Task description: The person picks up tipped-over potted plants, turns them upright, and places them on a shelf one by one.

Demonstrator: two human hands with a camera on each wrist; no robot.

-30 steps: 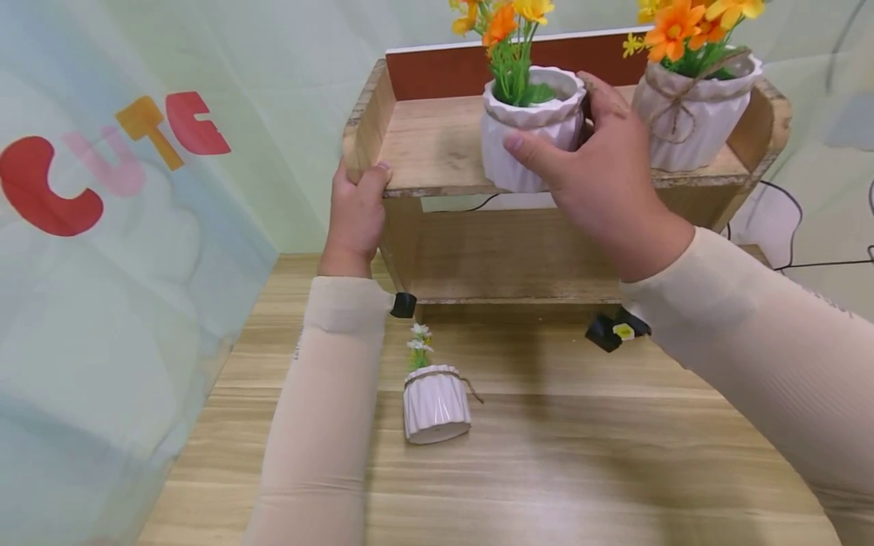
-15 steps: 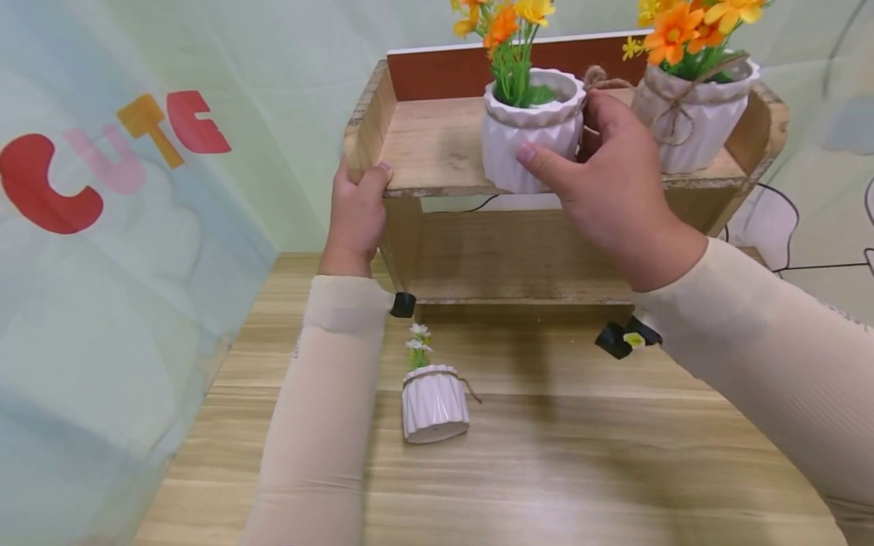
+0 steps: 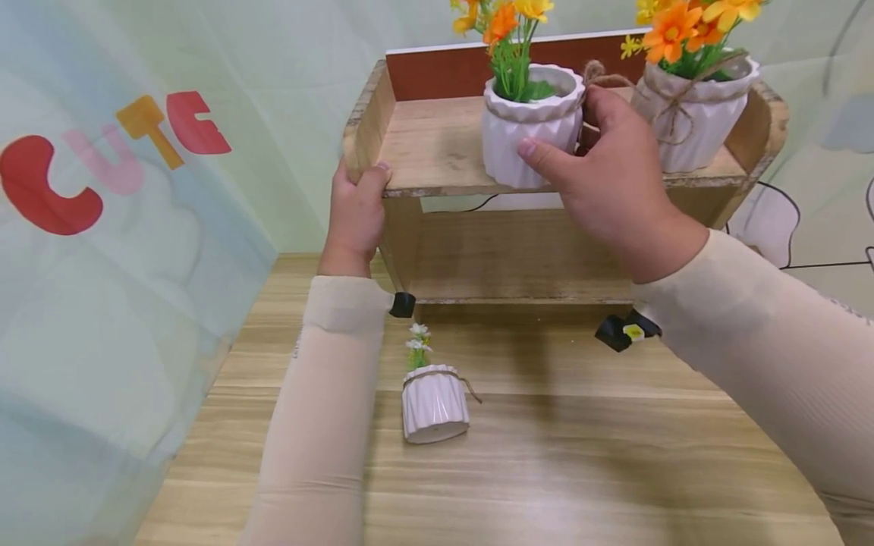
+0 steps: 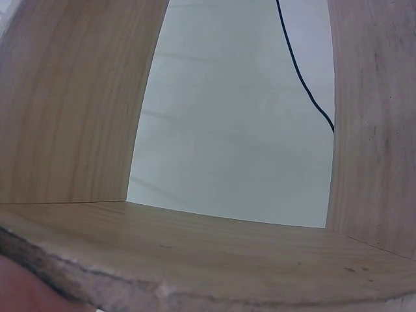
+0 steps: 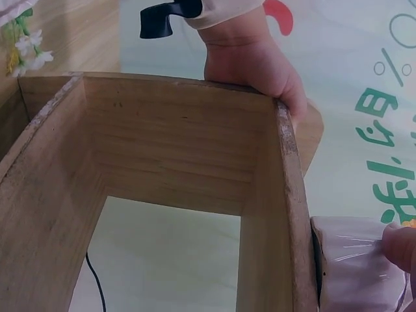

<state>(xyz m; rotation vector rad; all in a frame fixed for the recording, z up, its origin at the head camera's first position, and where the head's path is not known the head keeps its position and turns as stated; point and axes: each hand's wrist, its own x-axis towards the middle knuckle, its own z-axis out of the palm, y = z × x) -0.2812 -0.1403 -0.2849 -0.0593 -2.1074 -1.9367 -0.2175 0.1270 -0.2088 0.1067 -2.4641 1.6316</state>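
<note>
My right hand (image 3: pixel 614 174) grips a white fluted flowerpot (image 3: pixel 522 148) from its right side, thumb on the front. Yellow and orange artificial flowers (image 3: pixel 512 45) stand in it, and twine circles its rim. The pot is upright at the upper board of a wooden shelf (image 3: pixel 437 140); in the right wrist view a dark gap shows between pot (image 5: pixel 357 260) and board. My left hand (image 3: pixel 355 220) holds the shelf's left side at the upper board, thumb on top. The left wrist view shows the shelf's lower compartment (image 4: pixel 227 247).
A second white pot (image 3: pixel 696 114) with orange flowers stands at the upper board's right end. On the wood-grain table (image 3: pixel 546 470), a smaller white pot (image 3: pixel 435 406) with white flowers lies tipped in front of the shelf. A printed curtain (image 3: pixel 102 303) hangs at the left.
My right hand has shifted slightly right around the pot since a second ago, uncovering the twine bow. The pot has risen very slightly. The left hand stays on the shelf.
</note>
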